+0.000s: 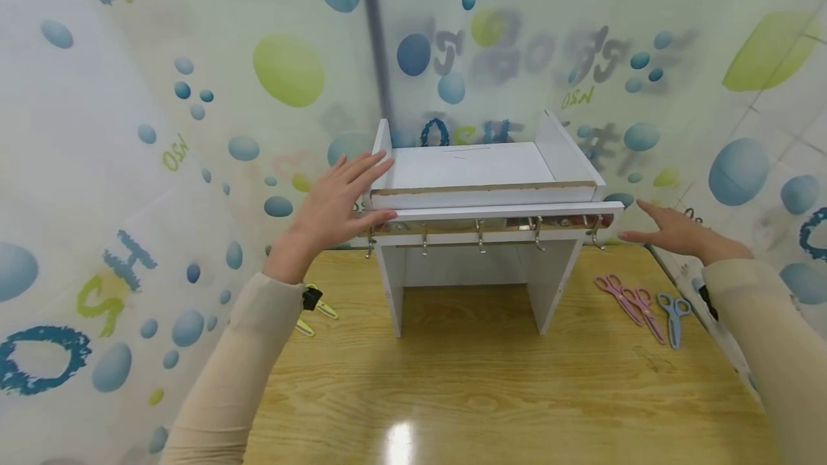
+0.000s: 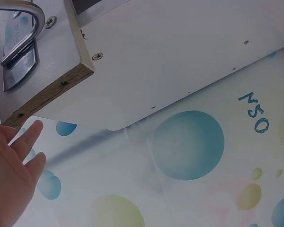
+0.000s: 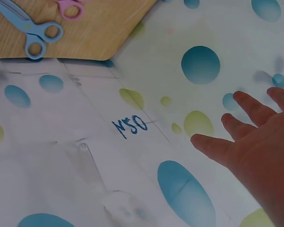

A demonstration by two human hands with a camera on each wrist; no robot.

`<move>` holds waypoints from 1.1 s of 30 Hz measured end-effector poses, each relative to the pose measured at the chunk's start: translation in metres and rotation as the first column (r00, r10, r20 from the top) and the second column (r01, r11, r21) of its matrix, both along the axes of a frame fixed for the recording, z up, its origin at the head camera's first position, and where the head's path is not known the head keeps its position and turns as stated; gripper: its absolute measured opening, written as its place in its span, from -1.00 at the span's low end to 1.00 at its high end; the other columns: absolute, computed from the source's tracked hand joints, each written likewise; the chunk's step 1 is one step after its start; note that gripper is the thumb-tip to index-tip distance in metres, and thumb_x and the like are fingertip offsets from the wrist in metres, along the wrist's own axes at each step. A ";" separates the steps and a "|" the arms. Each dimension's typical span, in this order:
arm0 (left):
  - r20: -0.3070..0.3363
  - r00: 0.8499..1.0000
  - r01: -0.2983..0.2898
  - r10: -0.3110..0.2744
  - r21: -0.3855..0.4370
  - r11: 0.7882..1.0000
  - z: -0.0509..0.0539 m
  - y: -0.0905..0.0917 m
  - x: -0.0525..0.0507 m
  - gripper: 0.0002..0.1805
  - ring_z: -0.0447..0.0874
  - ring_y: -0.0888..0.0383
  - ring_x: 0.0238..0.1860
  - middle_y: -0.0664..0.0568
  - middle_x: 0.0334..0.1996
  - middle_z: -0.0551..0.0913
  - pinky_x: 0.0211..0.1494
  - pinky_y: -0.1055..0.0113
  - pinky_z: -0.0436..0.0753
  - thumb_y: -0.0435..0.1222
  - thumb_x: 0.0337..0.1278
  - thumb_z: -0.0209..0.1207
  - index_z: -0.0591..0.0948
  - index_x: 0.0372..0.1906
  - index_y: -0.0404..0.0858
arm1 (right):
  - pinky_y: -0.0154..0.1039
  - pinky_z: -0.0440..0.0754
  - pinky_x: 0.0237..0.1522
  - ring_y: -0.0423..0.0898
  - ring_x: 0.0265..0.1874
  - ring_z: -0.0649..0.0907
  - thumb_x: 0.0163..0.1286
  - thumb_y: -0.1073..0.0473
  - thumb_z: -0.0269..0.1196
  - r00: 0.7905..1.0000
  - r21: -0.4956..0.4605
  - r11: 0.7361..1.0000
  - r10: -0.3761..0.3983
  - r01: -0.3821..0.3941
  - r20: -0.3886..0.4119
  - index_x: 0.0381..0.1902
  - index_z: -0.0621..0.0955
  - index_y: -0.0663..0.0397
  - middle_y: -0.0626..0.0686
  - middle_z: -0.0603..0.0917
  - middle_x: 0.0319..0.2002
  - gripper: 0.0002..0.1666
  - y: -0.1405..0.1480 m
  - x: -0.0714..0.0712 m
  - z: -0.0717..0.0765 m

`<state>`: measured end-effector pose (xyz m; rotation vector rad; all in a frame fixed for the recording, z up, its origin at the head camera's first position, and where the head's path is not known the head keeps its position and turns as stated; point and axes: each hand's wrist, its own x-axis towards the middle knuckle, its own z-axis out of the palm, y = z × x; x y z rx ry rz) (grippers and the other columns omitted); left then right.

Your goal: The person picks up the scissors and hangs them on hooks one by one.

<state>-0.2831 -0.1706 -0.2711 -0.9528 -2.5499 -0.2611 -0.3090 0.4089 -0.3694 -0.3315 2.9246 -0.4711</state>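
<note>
Where the patterned sheet (image 1: 287, 70) spreads out beyond both hands, blue and green spots show to the left of the left forearm. Just below the left wrist, slim yellow objects (image 1: 327, 311) lie on the wooden table (image 1: 478, 407), partly hidden by the arm. The left hand (image 1: 332, 203) has its fingers straight and spread and grips nothing; it is at the left end of the white shelf unit (image 1: 465, 167), its thumb over the end of the front rail. Whether skin meets wood there cannot be told. To the right of that hand the unit stands upright on the table, between the two hands, and a row of metal hooks (image 1: 480, 235) runs along its rail, away from the thumb. Farther right, below and slightly left of the right hand, lie two pairs of pink scissors (image 1: 636, 307); the blue scissors (image 1: 675, 320) lie beside them, below the right palm. The right hand (image 1: 685, 233) hovers just beyond the unit's right end, fingers extended and apart, holding nothing.
</note>
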 end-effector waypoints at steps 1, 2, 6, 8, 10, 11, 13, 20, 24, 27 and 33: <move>-0.009 1.000 0.004 -0.004 0.001 1.000 -0.001 0.000 0.000 -0.14 0.14 -0.05 0.57 0.00 0.56 0.21 0.66 -0.06 -0.03 0.09 0.24 0.24 0.20 0.56 -0.06 | 0.56 0.17 0.27 0.66 0.31 0.16 0.44 -0.24 0.13 1.000 0.001 1.000 0.001 -0.001 0.001 0.50 -0.08 0.56 0.71 0.05 0.38 0.16 0.000 0.001 -0.001; -0.017 1.000 0.010 -0.010 0.005 1.000 -0.002 0.000 -0.001 -0.15 0.15 -0.05 0.57 0.00 0.56 0.22 0.67 -0.04 -0.02 0.08 0.26 0.24 0.22 0.56 -0.06 | 0.56 0.17 0.27 0.65 0.31 0.16 0.44 -0.24 0.14 1.000 0.005 1.000 0.002 -0.002 0.002 0.50 -0.06 0.56 0.71 0.06 0.38 0.15 0.001 0.002 -0.003; -0.049 0.998 0.040 -0.038 0.028 0.999 -0.004 -0.001 -0.002 -0.22 0.21 -0.05 0.55 0.00 0.53 0.28 0.68 0.03 -0.04 0.02 0.29 0.23 0.27 0.54 -0.07 | 0.57 0.19 0.25 0.65 0.31 0.17 0.44 -0.25 0.14 1.000 0.017 1.000 -0.004 0.003 0.022 0.49 0.04 0.54 0.69 0.09 0.38 0.10 0.003 0.004 -0.009; -0.061 0.997 0.055 -0.052 0.044 0.997 -0.005 -0.002 -0.002 -0.24 0.24 -0.05 0.53 -0.01 0.51 0.31 0.68 0.07 -0.05 0.01 0.29 0.24 0.29 0.52 -0.08 | 0.57 0.23 0.23 0.66 0.30 0.19 0.44 -0.27 0.13 0.999 0.028 1.000 -0.010 0.009 0.036 0.48 0.07 0.53 0.68 0.11 0.37 0.09 0.005 0.006 -0.012; -0.076 0.995 0.069 -0.065 0.056 0.996 -0.007 -0.002 -0.002 -0.25 0.26 -0.05 0.52 -0.02 0.50 0.34 0.68 0.08 -0.04 0.00 0.28 0.25 0.32 0.51 -0.09 | 0.57 0.28 0.20 0.66 0.29 0.22 0.43 -0.29 0.13 0.999 0.036 0.999 -0.017 0.015 0.049 0.47 0.10 0.52 0.68 0.14 0.36 0.09 0.006 0.008 -0.015; -0.086 0.994 0.075 -0.069 0.061 0.995 -0.007 -0.002 -0.002 -0.25 0.27 -0.05 0.52 -0.02 0.49 0.36 0.68 0.09 -0.03 -0.01 0.26 0.27 0.34 0.50 -0.09 | 0.57 0.30 0.18 0.66 0.28 0.23 0.43 -0.30 0.13 0.998 0.039 0.999 -0.019 0.017 0.056 0.47 0.11 0.51 0.68 0.15 0.36 0.09 0.007 0.009 -0.016; -0.103 0.991 0.089 -0.081 0.071 0.993 -0.008 -0.002 -0.003 -0.27 0.30 -0.05 0.50 -0.03 0.47 0.39 0.68 0.10 0.00 -0.03 0.25 0.28 0.37 0.48 -0.11 | 0.55 0.35 0.13 0.66 0.26 0.27 0.44 -0.30 0.13 0.998 0.040 0.999 -0.013 0.011 0.063 0.46 0.14 0.50 0.68 0.18 0.35 0.07 0.008 0.010 -0.019; -0.151 0.979 0.152 -0.135 0.110 0.982 -0.013 -0.002 -0.004 -0.30 0.37 -0.03 0.47 -0.05 0.42 0.46 0.64 0.13 0.14 -0.10 0.19 0.34 0.44 0.42 -0.14 | 0.50 0.43 0.06 0.65 0.24 0.33 0.45 -0.27 0.13 0.997 0.037 0.999 0.000 -0.003 0.074 0.44 0.21 0.47 0.65 0.24 0.33 0.00 0.011 0.016 -0.026; -0.165 0.973 0.181 -0.161 0.120 0.976 -0.014 -0.002 -0.005 -0.32 0.39 -0.02 0.45 -0.04 0.40 0.49 0.62 0.12 0.20 -0.13 0.18 0.35 0.47 0.40 -0.14 | 0.48 0.44 0.07 0.64 0.23 0.35 0.45 -0.25 0.13 0.998 0.043 0.999 0.001 -0.004 0.069 0.42 0.24 0.50 0.65 0.25 0.33 -0.02 0.012 0.018 -0.029; -0.169 0.970 0.196 -0.174 0.124 0.973 -0.015 -0.002 -0.005 -0.34 0.40 -0.01 0.44 -0.04 0.38 0.50 0.59 0.09 0.25 -0.14 0.18 0.35 0.48 0.39 -0.14 | 0.48 0.44 0.08 0.64 0.22 0.35 0.45 -0.22 0.14 0.998 0.044 0.999 0.002 -0.005 0.068 0.40 0.25 0.53 0.66 0.25 0.32 -0.04 0.013 0.020 -0.031; -0.173 0.968 0.208 -0.183 0.136 0.969 -0.015 -0.002 -0.005 -0.36 0.42 -0.02 0.43 -0.04 0.35 0.53 0.45 0.00 0.44 -0.17 0.15 0.37 0.52 0.36 -0.14 | 0.47 0.44 0.12 0.63 0.21 0.36 0.45 -0.18 0.18 0.997 0.034 0.999 0.005 -0.008 0.071 0.37 0.25 0.59 0.65 0.29 0.30 -0.05 0.015 0.023 -0.041</move>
